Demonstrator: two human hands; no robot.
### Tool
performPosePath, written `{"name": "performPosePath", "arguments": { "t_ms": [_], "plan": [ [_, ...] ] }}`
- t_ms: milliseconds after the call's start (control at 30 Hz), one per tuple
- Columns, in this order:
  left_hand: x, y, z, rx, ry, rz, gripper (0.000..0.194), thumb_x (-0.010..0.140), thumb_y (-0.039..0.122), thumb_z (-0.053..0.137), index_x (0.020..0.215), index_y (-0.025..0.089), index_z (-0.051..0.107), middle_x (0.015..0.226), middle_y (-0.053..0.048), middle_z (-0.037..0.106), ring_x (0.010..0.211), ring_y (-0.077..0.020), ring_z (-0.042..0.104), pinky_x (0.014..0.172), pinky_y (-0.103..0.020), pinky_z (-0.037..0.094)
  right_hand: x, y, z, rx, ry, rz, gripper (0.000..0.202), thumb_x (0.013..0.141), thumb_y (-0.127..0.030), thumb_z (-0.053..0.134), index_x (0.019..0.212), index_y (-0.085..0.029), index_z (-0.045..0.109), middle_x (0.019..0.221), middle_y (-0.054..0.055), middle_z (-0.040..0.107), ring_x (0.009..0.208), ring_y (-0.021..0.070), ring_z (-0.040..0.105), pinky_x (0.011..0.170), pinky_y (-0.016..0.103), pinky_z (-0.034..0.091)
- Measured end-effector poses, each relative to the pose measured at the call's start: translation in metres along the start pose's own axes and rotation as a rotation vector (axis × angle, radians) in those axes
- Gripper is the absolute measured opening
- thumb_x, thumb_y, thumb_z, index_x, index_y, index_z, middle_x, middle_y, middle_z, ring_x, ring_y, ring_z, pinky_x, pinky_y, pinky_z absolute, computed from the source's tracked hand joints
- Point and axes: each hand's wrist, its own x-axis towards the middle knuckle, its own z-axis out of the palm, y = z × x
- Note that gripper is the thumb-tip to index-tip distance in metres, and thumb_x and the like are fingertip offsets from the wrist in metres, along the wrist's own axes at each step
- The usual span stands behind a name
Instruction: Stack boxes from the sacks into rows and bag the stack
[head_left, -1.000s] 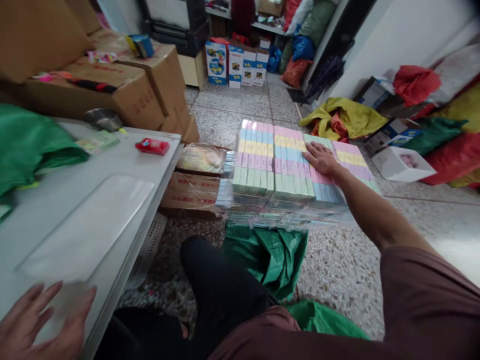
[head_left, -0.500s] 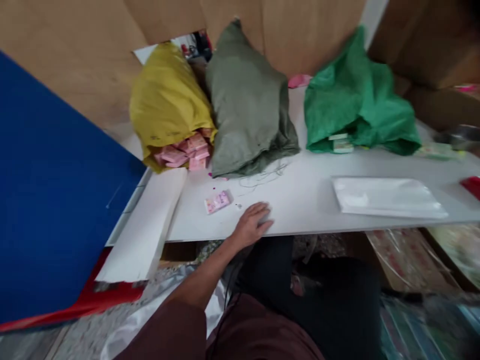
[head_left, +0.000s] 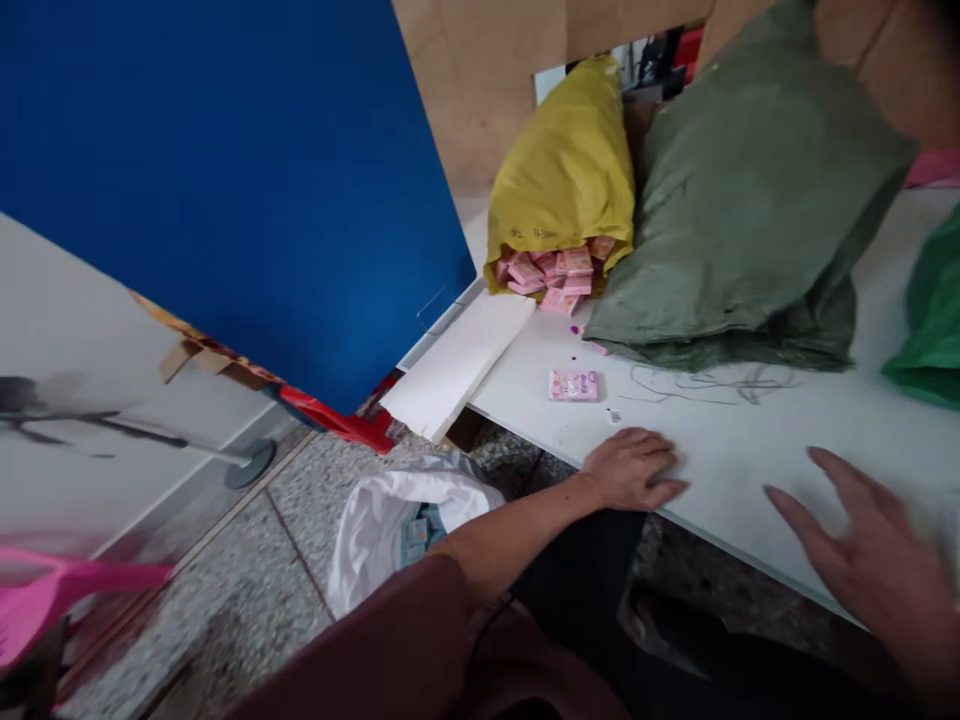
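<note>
Speckled floor [head_left: 247, 560] shows at the lower left of the frame, below a big blue panel [head_left: 247, 190] filling the upper left. From the centre to the right edge runs a white surface [head_left: 739, 450]. On it, at the upper right, slumps a grey-green sack [head_left: 750, 210]; beside it a yellow sack [head_left: 562, 180] spills small pink packs [head_left: 576, 263] from its mouth. At the right edge a green sack [head_left: 934, 320] is cut off by the frame. Below the centre, a white sack [head_left: 367, 530] on the floor holds bluish packs [head_left: 415, 530].

Right of centre, the left hand [head_left: 630, 470] lies on the near edge of the surface, holding nothing visible, fingers close together and thumb apart. The right hand [head_left: 870, 540], blurred at the lower right, has its thumb and forefinger spread wide; whether it touches the surface I cannot tell.

Just beyond the left hand, near the middle, one pink box [head_left: 574, 386] lies flat, touched by neither hand. It looks light and fairly stiff, perhaps slick, and would likely dent if squeezed hard; its long sides seem the best hold, thumb against fingers. Loose threads [head_left: 690, 385] trail to its right.
</note>
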Motion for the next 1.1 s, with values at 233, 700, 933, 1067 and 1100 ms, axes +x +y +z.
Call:
{"name": "performPosePath", "arguments": {
  "t_ms": [233,700,933,1067,1100],
  "plan": [
    [-0.005,0.01,-0.019,-0.084,0.049,-0.017,0.035,0.1,0.044,0.061,0.121,0.021,0.076,0.128,-0.013,0.076,0.126,-0.0297,0.067,0.113,-0.05,0.052,0.01,-0.017,0.037,0.025,0.005,-0.15,0.063,0.096,-0.064,0.048,0.155,-0.044,0.052,0.155,0.006,0.059,0.145,0.0417,0.051,0.126,0.071,0.033],
    [0.019,-0.008,-0.011,0.023,0.144,0.142,0.032,0.1,0.04,0.064,0.122,0.018,0.073,0.127,-0.015,0.075,0.121,-0.0343,0.068,0.11,-0.053,0.051,0.015,-0.015,0.02,-0.033,0.079,-0.141,0.043,0.102,-0.043,0.065,0.138,-0.021,0.068,0.151,0.011,0.062,0.143,0.0276,0.052,0.125,0.046,0.033],
    [0.01,-0.009,-0.008,0.08,0.205,0.15,0.028,0.1,0.034,0.065,0.118,0.014,0.074,0.126,-0.014,0.075,0.119,-0.0328,0.067,0.106,-0.051,0.054,0.004,-0.018,0.033,-0.097,0.122,-0.115,0.04,0.104,-0.038,0.063,0.138,-0.019,0.068,0.15,0.012,0.063,0.143,0.0292,0.054,0.124,0.05,0.037],
    [0.003,-0.001,-0.014,0.038,0.149,0.064,0.024,0.097,0.031,0.068,0.115,0.017,0.075,0.127,-0.012,0.075,0.121,-0.0312,0.066,0.11,-0.051,0.053,0.002,-0.007,0.045,-0.106,0.163,-0.164,0.04,0.105,-0.04,0.059,0.136,-0.019,0.069,0.148,0.013,0.064,0.139,0.0312,0.056,0.121,0.053,0.042],
    [0.002,0.0,-0.016,0.028,0.141,0.046,0.024,0.097,0.031,0.069,0.115,0.017,0.075,0.127,-0.011,0.075,0.121,-0.0312,0.066,0.111,-0.051,0.053,0.002,-0.004,0.048,-0.106,0.173,-0.178,0.04,0.105,-0.041,0.058,0.136,-0.018,0.07,0.147,0.013,0.065,0.139,0.0316,0.057,0.12,0.053,0.042]
  ]
}}
